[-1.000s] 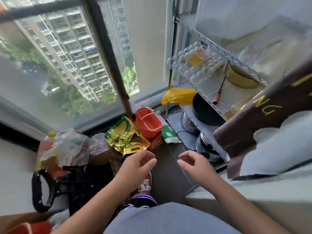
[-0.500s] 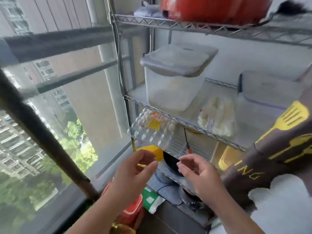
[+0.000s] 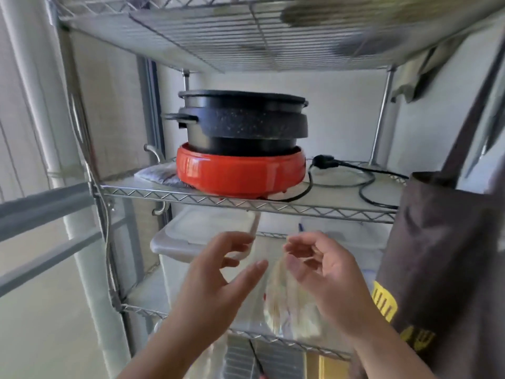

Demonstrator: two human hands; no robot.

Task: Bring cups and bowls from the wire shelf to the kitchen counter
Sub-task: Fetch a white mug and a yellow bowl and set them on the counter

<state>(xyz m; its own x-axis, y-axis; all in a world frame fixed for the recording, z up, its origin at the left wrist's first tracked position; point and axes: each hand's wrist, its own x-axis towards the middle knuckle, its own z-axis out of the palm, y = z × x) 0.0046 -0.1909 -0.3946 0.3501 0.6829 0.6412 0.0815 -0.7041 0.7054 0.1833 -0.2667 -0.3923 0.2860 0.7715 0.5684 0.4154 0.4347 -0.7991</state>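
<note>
The wire shelf (image 3: 246,205) fills the view, seen from just below its middle tier. My left hand (image 3: 218,272) and my right hand (image 3: 325,272) are raised side by side in front of the tier under it, both empty with fingers apart and slightly curled. No cup or bowl can be made out; blurred dark shapes lie on the top tier (image 3: 341,17). A black speckled pot (image 3: 240,120) sits on a red electric base (image 3: 240,170) on the middle tier.
A black power cord (image 3: 355,173) trails right of the red base. Lidded clear plastic boxes (image 3: 202,233) and a clear bag (image 3: 289,302) sit behind my hands. A dark apron (image 3: 442,255) hangs at the right. Window bars (image 3: 41,203) run along the left.
The view has swung upward from the floor and lower tiers to the middle and top tiers. Both hands have risen with it, staying empty and close together.
</note>
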